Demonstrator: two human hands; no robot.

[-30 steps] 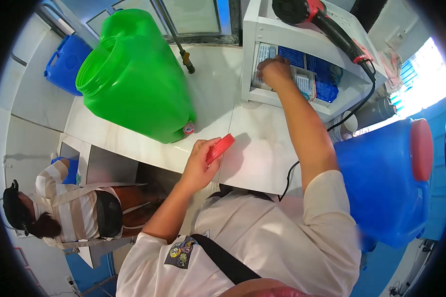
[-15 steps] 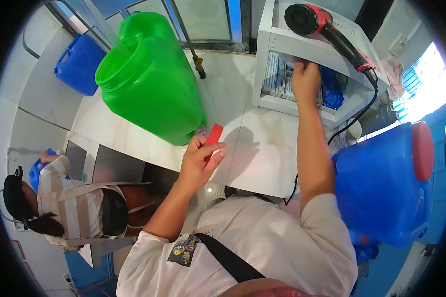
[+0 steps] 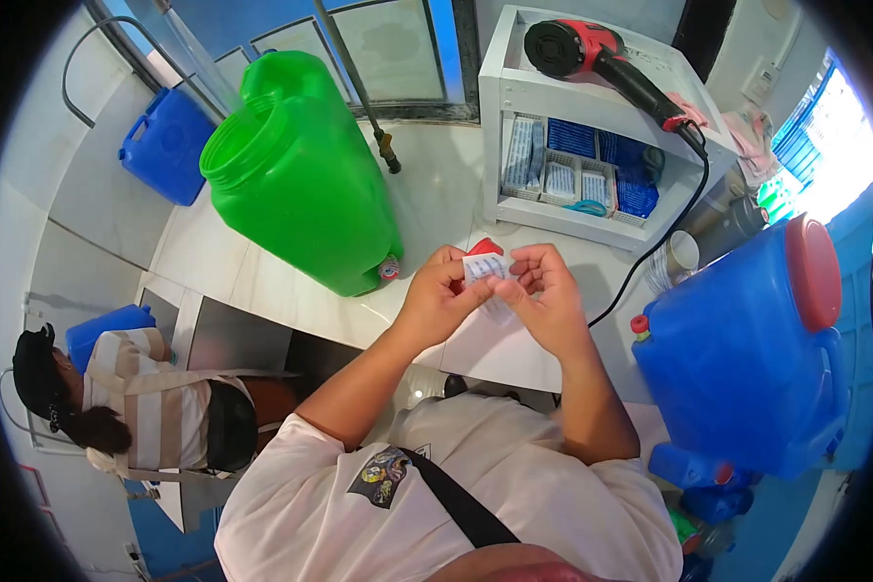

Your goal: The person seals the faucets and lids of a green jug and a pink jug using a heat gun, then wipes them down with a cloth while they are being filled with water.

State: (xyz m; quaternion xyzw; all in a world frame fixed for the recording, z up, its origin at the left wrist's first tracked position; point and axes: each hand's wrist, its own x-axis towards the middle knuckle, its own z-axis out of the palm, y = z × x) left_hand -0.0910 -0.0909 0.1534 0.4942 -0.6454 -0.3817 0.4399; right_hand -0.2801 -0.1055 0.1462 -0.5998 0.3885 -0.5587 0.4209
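My left hand [image 3: 435, 299] is closed on a red lid [image 3: 485, 246], which is partly hidden behind a small white printed label [image 3: 485, 269]. With thumb and fingers, my right hand [image 3: 550, 301] pinches the label's right side, close to my left fingertips. Both hands are together above the front of the white counter [image 3: 422, 209]. To their left stands a large green jug [image 3: 306, 179] with its wide mouth uncovered and a clear tube running into it.
A white shelf unit [image 3: 495, 116] holds baskets of packets and blue scissors [image 3: 588, 207]; a red-black heat gun [image 3: 606, 68] lies on top, its cord hanging down. Blue jugs [image 3: 737, 349] stand at right. At left, another person [image 3: 145, 398] is beside a blue container [image 3: 110, 330].
My right hand has come out of the shelf unit and met my left hand, where a printed label now shows. My left hand has moved right with the red lid.
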